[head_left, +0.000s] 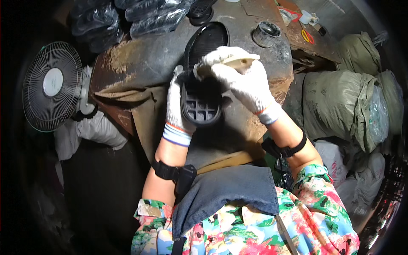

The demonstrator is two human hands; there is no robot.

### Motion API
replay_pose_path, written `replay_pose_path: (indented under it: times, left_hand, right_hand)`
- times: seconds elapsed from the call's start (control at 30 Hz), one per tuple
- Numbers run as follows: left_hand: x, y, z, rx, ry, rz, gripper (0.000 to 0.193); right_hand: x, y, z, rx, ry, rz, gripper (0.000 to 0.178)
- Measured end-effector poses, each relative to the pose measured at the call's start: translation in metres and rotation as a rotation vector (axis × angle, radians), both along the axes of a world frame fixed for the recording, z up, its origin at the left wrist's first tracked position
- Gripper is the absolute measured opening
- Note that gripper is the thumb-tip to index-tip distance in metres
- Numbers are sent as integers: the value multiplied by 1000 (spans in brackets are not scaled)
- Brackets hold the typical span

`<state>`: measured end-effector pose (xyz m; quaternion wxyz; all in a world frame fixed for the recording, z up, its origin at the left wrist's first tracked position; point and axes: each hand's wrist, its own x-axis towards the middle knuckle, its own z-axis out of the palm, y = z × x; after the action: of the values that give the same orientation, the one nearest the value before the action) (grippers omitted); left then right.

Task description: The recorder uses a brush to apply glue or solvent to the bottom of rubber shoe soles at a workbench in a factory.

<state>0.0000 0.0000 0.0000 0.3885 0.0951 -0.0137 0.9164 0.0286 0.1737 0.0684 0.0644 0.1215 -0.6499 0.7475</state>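
Note:
My left hand point(174, 102), in a white knit glove, is closed round the edge of a black shoe sole point(202, 114). The sole is tilted up above the bench, and its gridded hollow heel faces me. My right hand point(246, 80), gloved the same way, grips a pale brush point(243, 62) by its flat handle with a hole in it. The brush's working end lies over the sole's upper part, mostly hidden by the glove. Just beyond, a second black sole point(208, 38) lies on the bench.
An open, smeared pot point(266, 34) stands on the worn bench point(144, 68). Plastic-wrapped soles point(155, 17) are piled at the far left. Yellow-handled scissors point(307, 36) lie at the far right. A fan point(52, 83) stands left; stuffed sacks point(333, 102) crowd the right.

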Motion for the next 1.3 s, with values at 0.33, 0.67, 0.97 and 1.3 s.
replay_pose_path:
  times: [0.33,0.67,0.97,1.3]
  left_hand:
    - [-4,-52,42,-619,82,63,78]
    - [20,-47,50,-967,323,137,67]
    - [32,-44,24,-617,-17,-19,75]
    - [39,-36,33,-200,-195,-145,79]
  right_hand:
    - [60,6,-8,478,277,-41,19]
    - [20,39,19,210,-21,-260,15]
    - [-24,67,-1,873,594,-488,15]
    - [-86,45,12,1093,997,-419,14]
